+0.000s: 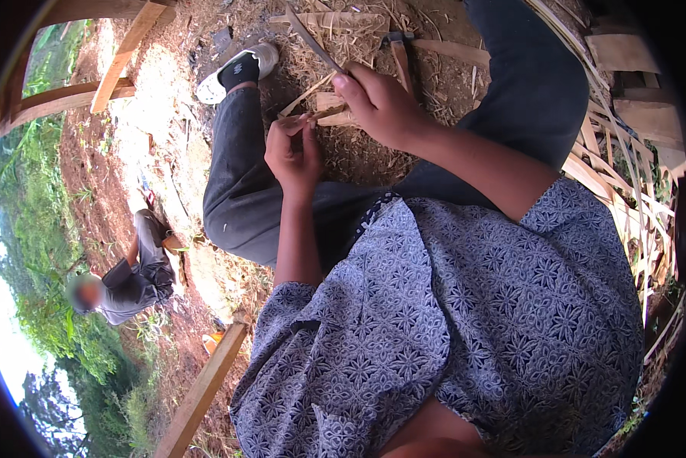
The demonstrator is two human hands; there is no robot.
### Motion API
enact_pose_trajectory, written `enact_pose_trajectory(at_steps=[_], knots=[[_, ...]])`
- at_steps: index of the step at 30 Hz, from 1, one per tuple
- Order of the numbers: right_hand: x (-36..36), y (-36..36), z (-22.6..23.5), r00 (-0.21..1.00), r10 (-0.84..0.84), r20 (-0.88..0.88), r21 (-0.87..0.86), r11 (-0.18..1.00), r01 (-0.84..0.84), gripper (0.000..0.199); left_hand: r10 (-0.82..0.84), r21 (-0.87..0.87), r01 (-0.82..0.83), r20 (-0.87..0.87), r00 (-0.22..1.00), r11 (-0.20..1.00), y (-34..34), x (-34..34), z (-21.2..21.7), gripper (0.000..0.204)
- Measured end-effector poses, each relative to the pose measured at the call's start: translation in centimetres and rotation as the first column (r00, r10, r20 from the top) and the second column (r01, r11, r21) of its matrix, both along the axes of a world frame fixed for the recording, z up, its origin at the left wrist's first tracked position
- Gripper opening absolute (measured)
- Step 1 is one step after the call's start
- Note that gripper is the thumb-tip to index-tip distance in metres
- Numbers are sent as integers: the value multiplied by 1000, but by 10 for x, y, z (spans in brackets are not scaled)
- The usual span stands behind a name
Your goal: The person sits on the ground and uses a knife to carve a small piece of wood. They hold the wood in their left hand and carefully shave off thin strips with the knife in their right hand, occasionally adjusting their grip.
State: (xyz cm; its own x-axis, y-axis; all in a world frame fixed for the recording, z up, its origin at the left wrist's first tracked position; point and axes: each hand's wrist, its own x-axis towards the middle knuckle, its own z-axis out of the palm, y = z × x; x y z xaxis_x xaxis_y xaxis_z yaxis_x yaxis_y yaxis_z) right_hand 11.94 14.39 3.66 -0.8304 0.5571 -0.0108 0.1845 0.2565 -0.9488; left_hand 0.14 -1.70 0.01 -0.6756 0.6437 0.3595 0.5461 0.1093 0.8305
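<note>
Pale splintery bamboo strip between hands

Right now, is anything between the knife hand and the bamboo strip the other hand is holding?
Nothing visible. The right hand holds the blade just above the thin strip, which the left hand pinches; only open air over the shavings lies between them.

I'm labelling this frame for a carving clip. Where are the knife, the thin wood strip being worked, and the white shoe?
knife [312, 42]: head view, middle of the curved blade.
wood strip [303, 97]: head view, pale stretch above the left hand.
white shoe [260, 55]: head view, upper near the toe.
</note>
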Motion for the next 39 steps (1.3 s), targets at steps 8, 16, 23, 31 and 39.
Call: enact_pose_trajectory(at_steps=[8,16,23,31,39], knots=[[12,24,-53,774,324,545,-93,940,-329,30,9,-39,-13,-99,995,999,5,9,3,11],[22,17,-3,984,174,40,-140,976,-167,30,2,-32,-1,49,999,999,7,2,5,12],[45,-11,-73,968,68,241,0,998,-70,19,17,-24,-16,58,998,1000,8,4,1,11],[28,1,4,999,38,-32,-1,999,-38,18,50,-67,-44,87,995,997,-1,1,2,11],[24,19,36,984,143,106,-203,972,-119,29,98,-41,-96,50,994,994,4,15,8,10]])
